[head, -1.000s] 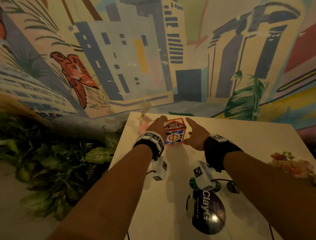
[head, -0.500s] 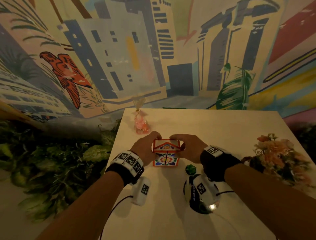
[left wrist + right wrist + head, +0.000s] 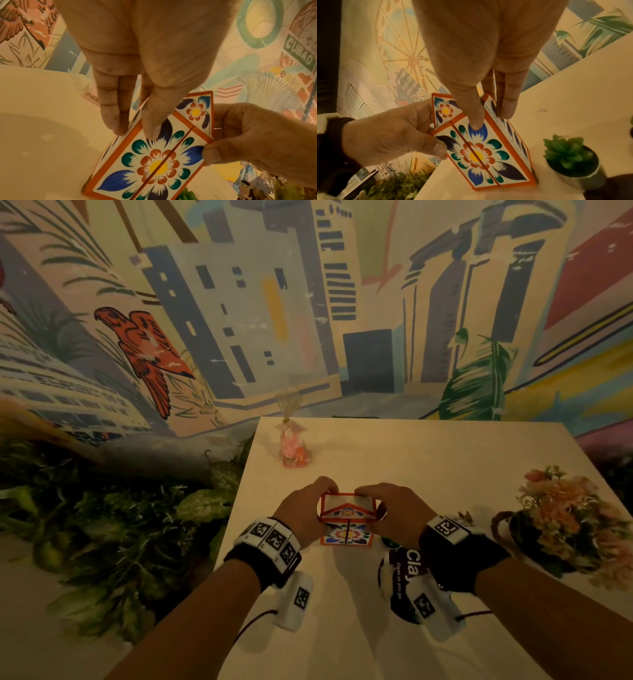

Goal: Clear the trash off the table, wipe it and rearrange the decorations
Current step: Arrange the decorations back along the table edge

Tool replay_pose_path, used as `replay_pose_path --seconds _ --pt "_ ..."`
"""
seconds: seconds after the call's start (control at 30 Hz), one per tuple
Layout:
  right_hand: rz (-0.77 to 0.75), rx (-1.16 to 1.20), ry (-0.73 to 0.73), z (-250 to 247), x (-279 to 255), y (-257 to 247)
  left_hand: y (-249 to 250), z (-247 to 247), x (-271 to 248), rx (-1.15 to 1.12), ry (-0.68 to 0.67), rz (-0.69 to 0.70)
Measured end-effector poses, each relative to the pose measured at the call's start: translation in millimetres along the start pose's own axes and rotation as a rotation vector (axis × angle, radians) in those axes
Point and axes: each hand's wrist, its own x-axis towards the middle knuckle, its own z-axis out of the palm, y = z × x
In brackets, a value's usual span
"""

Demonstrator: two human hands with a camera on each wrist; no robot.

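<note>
A small house-shaped box (image 3: 346, 520) with orange edges and painted flowers stands on the pale table (image 3: 428, 460), near its middle. Both hands hold it by the roof. My left hand (image 3: 305, 508) grips its left side, thumb on the front face and fingers round the side (image 3: 135, 129). My right hand (image 3: 390, 511) grips the right side in the same way (image 3: 489, 115). The box's base touches the tabletop (image 3: 505, 186). The back of the box is hidden.
A pink wrapped sweet bag (image 3: 293, 448) stands at the far left of the table. A pot of peach flowers (image 3: 561, 518) sits at the right edge. A small green succulent (image 3: 568, 150) and a black wipes pack (image 3: 407, 573) lie under my right wrist. Leafy plants (image 3: 130, 525) border the left.
A second ago both hands were open beside the box, far back by the sweet bag. They have taken hold of it and drawn it toward me, to the middle of the table.
</note>
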Motion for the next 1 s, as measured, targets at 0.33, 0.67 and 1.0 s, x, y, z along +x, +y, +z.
replay_pose_path --seconds 0.33,0.67,1.0 --pt "0.022 -0.002 0.0 3.3 4.9 2.8 -48.7 -53.1 38.3 -0.041 0.159 -0.34" --pt "0.033 -0.061 -0.04 -2.7 6.8 -1.0 -78.4 -98.8 127.9 -0.038 0.246 -0.419" --pt "-0.108 -0.129 0.056 -27.1 -32.8 -19.7 -72.9 -84.3 161.0 0.093 0.168 -0.314"
